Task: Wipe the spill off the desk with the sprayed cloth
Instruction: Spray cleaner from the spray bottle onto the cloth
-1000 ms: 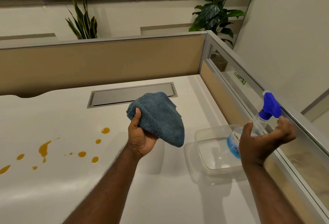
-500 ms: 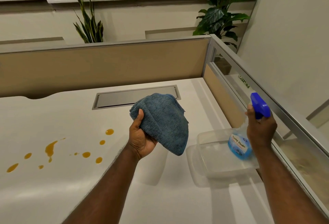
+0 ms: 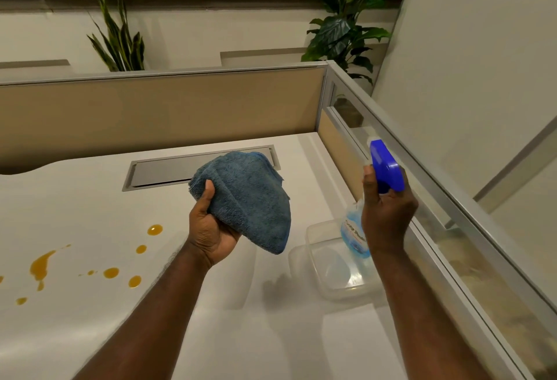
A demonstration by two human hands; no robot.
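The white counter (image 3: 271,334) carried an orange spill (image 3: 42,266) at its left. Above it, the left hand (image 3: 211,229) closed its fingers around a blue cloth (image 3: 250,198), and the right hand (image 3: 387,213) gripped a spray bottle (image 3: 384,171) over a clear box (image 3: 337,274).

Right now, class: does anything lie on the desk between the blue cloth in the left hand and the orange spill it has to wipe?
Nothing visible does. The cloth is held up in the left hand, and only bare desk lies between it and the spill to its left. The clear container sits on the other side.
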